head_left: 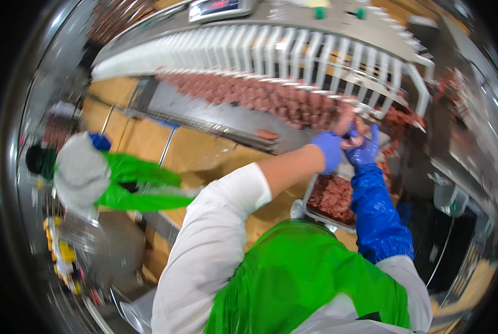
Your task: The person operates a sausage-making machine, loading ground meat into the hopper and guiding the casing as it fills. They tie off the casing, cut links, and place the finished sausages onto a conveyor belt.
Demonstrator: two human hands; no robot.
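Observation:
Both my hands are in thin blue-purple gloves, close together below the right end of a row of white hooks [271, 47]. Raw pink sausage links [345, 116] hang down to them. My left hand [331, 150] is closed on the links, its fingertips partly hidden. Cupped beside it, my right hand [365, 150] holds the same links against its palm, one finger pointing up; a blue plastic sleeve covers that forearm. Many more sausages [249, 97] hang in a long row from the hooks to the left. Motion blurs the links at my fingers.
Below my hands stands a metal tub [310, 209] of ground meat. One loose sausage [267, 134] lies on the metal tray [188, 106]. Meat scraps [402, 118] cling to the machine at right. A co-worker in a green apron [137, 178] stands at left. A scale [221, 8] sits at the top.

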